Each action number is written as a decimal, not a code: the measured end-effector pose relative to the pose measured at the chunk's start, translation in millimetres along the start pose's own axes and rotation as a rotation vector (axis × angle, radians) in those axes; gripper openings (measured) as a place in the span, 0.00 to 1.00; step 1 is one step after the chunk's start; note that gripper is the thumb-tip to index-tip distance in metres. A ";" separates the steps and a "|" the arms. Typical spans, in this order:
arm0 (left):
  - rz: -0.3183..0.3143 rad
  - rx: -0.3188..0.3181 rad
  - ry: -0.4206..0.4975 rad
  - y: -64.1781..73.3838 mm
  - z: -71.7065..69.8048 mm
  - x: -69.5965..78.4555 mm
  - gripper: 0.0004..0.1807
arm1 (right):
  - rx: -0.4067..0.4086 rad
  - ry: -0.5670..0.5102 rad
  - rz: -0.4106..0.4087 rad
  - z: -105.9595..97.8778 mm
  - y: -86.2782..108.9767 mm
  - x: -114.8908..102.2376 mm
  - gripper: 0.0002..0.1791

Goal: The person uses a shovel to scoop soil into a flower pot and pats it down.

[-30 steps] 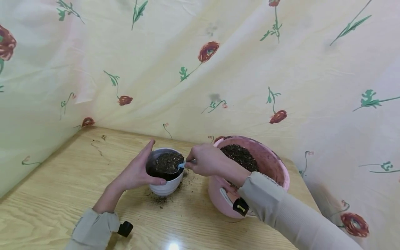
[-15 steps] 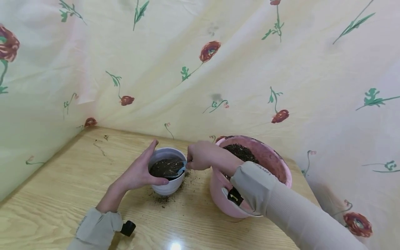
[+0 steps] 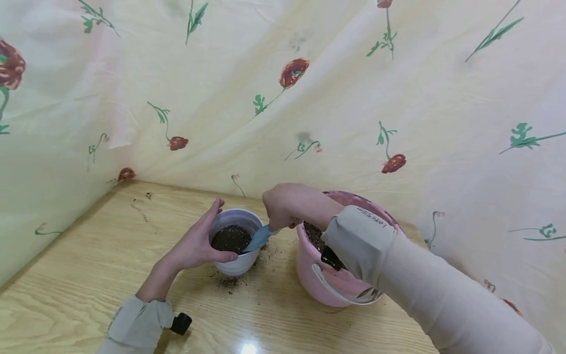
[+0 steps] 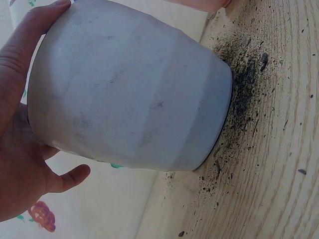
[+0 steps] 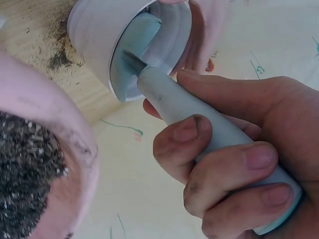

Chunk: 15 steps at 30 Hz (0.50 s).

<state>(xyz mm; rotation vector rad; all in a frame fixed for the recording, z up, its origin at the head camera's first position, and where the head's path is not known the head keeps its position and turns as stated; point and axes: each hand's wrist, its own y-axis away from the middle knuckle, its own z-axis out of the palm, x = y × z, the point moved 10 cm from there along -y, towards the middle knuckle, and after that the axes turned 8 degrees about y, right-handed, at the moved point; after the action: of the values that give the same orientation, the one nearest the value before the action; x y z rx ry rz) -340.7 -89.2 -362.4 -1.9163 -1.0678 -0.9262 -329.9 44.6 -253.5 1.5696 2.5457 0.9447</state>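
The left hand (image 3: 194,246) wraps around the side of a small white faceted ceramic pot (image 3: 236,248), thumb on the near wall and fingers curled round the far side — a steadying grip. The pot stands upright on the pale wooden table (image 3: 88,275), partly filled with dark soil (image 3: 230,238). In the left wrist view the palm (image 4: 20,164) lies against the pot's wall (image 4: 129,99), and loose crumbs of spilled soil (image 4: 244,94) ring its base.

The right hand (image 3: 287,206) is closed round the handle of a light-blue plastic trowel (image 3: 258,237), all fingers (image 5: 219,174) curled about it. The trowel's blade (image 5: 134,47) tilts down over the pot's rim, its tip inside the mouth.

Just beside the pot, on the right, sits a round pink plastic basin (image 3: 327,280) holding more dark soil — the right sleeve (image 3: 358,241) crosses over it. A pale floral cloth (image 3: 309,98) hangs behind the table.
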 end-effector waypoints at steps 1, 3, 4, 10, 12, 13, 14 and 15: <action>0.001 0.001 0.000 -0.1 0.1 0.2 0.73 | 0.012 0.020 0.005 -1.4 1.8 0.2 0.22; 0.003 0.003 -0.001 -0.2 0.5 0.9 0.73 | 0.042 0.062 0.013 -4.5 5.7 0.2 0.20; 0.006 0.002 -0.003 -0.2 0.7 1.1 0.73 | 0.060 0.084 0.016 -6.1 7.5 -0.1 0.18; 0.007 0.006 -0.008 0.2 0.8 0.2 0.73 | 0.127 0.153 0.033 -11.2 15.9 -2.6 0.12; 0.005 0.008 -0.008 0.6 0.9 0.3 0.72 | 0.130 0.155 0.036 -11.8 17.7 -3.1 0.11; 0.005 0.008 -0.008 0.7 1.0 0.3 0.72 | 0.130 0.156 0.038 -12.0 18.4 -3.0 0.11; 0.005 0.007 -0.006 0.9 1.1 0.5 0.72 | 0.129 0.157 0.039 -12.3 19.2 -2.7 0.11; 0.005 0.007 -0.006 0.9 1.2 0.6 0.72 | 0.129 0.157 0.037 -12.5 20.4 -2.3 0.12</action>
<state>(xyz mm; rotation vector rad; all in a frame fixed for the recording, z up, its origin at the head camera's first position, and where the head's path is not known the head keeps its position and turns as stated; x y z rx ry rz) -339.3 -88.3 -362.7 -1.9159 -1.0682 -0.9139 -316.1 43.1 -233.9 1.6421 2.7441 0.9615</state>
